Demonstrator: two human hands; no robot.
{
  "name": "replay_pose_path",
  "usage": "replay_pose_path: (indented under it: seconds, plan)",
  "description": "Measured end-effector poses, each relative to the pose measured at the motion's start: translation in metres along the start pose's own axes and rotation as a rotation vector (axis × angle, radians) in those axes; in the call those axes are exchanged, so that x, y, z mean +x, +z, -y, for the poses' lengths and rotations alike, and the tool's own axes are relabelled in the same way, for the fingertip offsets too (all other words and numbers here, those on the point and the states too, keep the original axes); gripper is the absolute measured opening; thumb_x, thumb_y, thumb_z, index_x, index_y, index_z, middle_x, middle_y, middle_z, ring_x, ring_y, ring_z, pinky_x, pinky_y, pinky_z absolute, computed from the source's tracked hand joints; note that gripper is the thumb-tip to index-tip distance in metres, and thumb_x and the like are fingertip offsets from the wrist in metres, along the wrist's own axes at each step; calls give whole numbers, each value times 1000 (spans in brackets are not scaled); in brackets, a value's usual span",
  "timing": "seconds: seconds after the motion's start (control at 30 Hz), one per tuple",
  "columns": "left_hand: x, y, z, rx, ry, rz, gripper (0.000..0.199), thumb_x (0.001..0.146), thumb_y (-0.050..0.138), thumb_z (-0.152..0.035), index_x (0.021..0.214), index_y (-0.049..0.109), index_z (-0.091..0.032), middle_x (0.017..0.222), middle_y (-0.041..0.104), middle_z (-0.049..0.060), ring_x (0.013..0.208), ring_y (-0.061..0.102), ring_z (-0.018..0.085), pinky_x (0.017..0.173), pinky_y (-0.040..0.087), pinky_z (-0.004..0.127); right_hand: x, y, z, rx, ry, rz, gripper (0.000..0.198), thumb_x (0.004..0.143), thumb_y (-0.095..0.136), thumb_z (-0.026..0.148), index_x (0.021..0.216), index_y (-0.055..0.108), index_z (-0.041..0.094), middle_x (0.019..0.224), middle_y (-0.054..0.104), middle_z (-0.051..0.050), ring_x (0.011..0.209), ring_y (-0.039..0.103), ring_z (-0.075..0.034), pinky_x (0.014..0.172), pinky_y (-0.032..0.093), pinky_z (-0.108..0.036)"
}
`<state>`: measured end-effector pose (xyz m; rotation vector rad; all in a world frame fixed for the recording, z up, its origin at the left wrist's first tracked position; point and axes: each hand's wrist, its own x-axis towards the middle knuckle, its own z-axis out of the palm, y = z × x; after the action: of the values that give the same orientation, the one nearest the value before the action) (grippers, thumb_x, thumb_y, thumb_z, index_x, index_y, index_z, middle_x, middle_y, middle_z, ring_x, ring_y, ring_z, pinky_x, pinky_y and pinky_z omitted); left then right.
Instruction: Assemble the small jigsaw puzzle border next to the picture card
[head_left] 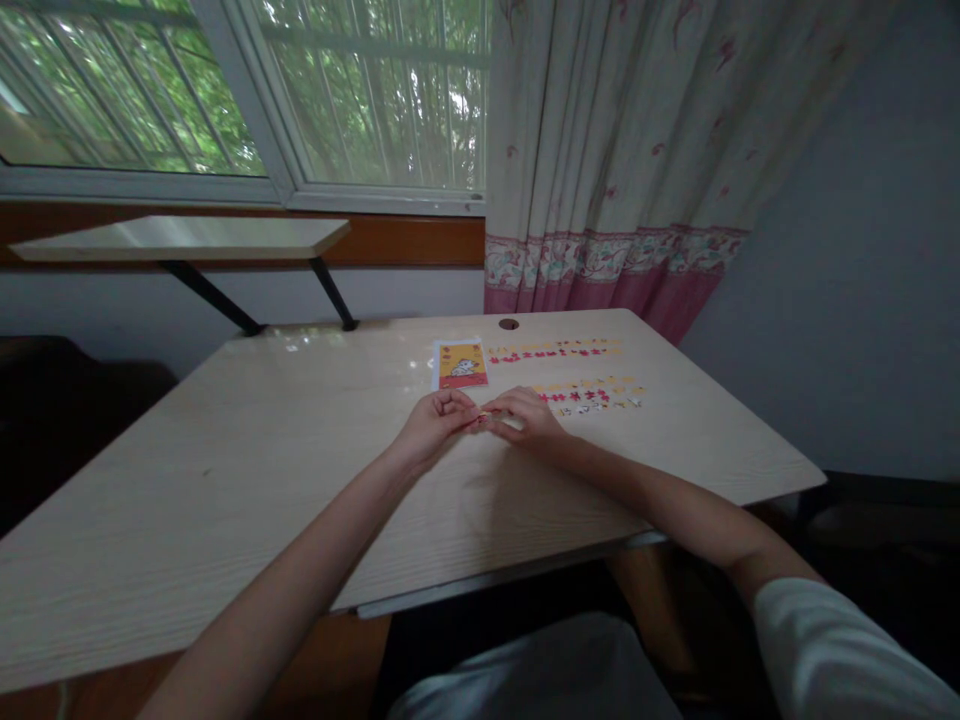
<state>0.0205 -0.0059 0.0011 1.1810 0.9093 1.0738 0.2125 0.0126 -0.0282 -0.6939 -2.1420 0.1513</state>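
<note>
My left hand [442,418] and my right hand [527,415] meet above the desk, fingertips pinched. Between them are small jigsaw puzzle pieces [481,417], red and yellowish, mostly covered by the fingers; whether they are joined I cannot tell. Just beyond the hands lies a picture card [460,365] with a white animal on yellow and red. Rows of loose jigsaw pieces, yellow [592,384], red [551,354] and white [596,407], are spread to the right of the card. My right hand partly hides the left ends of the nearer rows.
The pale wooden desk [300,450] has a round cable hole [509,324] near its back edge. A raised shelf [187,238] on black brackets stands at the back left. Behind the desk are a barred window [375,95] and a floral curtain [600,150].
</note>
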Motion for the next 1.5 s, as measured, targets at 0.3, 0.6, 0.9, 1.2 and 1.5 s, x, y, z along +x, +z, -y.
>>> replay_pose_path:
  seconds: [0.3, 0.6, 0.9, 1.2, 1.5]
  plan:
    - [-1, 1, -2, -71, -81, 49, 35, 58, 87, -27, 78, 63, -13, 70, 69, 3, 65, 66, 14, 67, 56, 30, 0, 2, 4, -36, 21, -28, 25, 89, 59, 43, 97, 69, 22, 87, 71, -6, 83, 62, -18, 78, 44, -35]
    - [-5, 0, -2, 39, -135, 132, 29, 60, 85, -33, 72, 68, -12, 64, 66, 3, 56, 59, 11, 56, 49, 24, 1, -2, 4, -28, 17, -36, 27, 94, 51, 38, 107, 70, 23, 91, 68, -7, 86, 60, -19, 79, 44, -34]
    - [-5, 0, -4, 73, -117, 115, 27, 59, 82, -32, 67, 68, -12, 60, 64, 3, 54, 55, 10, 55, 45, 24, 0, -4, 3, -78, -54, -54, 25, 89, 59, 41, 101, 72, 23, 85, 67, -6, 82, 59, -18, 77, 41, -33]
    - [-2, -8, -11, 323, -45, 126, 30, 64, 74, -39, 76, 68, -12, 64, 63, 3, 54, 52, 11, 53, 40, 24, 4, -16, -2, -157, -171, -161, 27, 86, 64, 44, 103, 73, 25, 79, 65, -3, 75, 57, -16, 71, 38, -32]
    - [-2, -68, -40, 1187, 42, 119, 24, 72, 56, -39, 69, 63, -16, 60, 59, 1, 56, 48, 14, 54, 33, 24, 6, -29, -16, -239, -113, -323, 26, 79, 71, 48, 95, 76, 28, 73, 63, -1, 69, 54, -15, 71, 39, -33]
